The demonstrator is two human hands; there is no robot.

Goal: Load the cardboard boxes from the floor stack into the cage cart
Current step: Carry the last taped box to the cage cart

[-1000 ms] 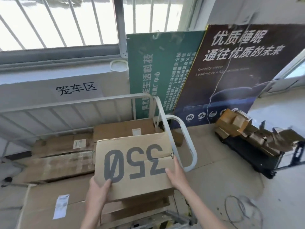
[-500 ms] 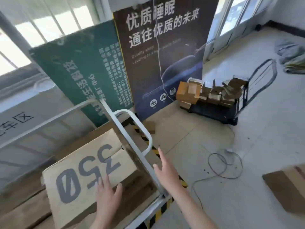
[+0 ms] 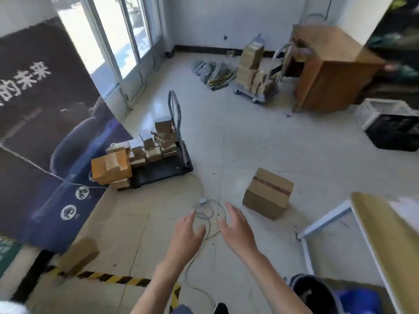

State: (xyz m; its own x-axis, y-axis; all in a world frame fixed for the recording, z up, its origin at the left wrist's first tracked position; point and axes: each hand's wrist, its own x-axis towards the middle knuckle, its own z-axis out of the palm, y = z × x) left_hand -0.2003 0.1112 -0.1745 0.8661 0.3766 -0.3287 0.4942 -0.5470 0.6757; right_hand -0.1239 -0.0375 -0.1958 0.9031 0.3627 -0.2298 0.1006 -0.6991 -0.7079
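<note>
A taped brown cardboard box point(image 3: 268, 193) lies alone on the tiled floor, ahead and to the right of my hands. My left hand point(image 3: 187, 233) and my right hand point(image 3: 237, 230) hover side by side over the floor, fingers spread, holding nothing. A large flat cardboard sheet point(image 3: 385, 241) leans at the right edge over a white metal frame point(image 3: 326, 219). A small brown box point(image 3: 78, 254) lies near the yellow-black floor tape at lower left. The cage cart is out of view.
A black platform trolley point(image 3: 163, 168) piled with small boxes stands left of centre by a dark poster point(image 3: 43, 132). A loose cable point(image 3: 208, 214) lies coiled under my hands. Farther back stand a loaded silver cart point(image 3: 258, 71), a wooden cabinet point(image 3: 328, 71) and crates point(image 3: 394, 125).
My hands let go of the "350" box in the cage cart. My view swung right, away from the cart and onto the open floor; both hands are now empty.
</note>
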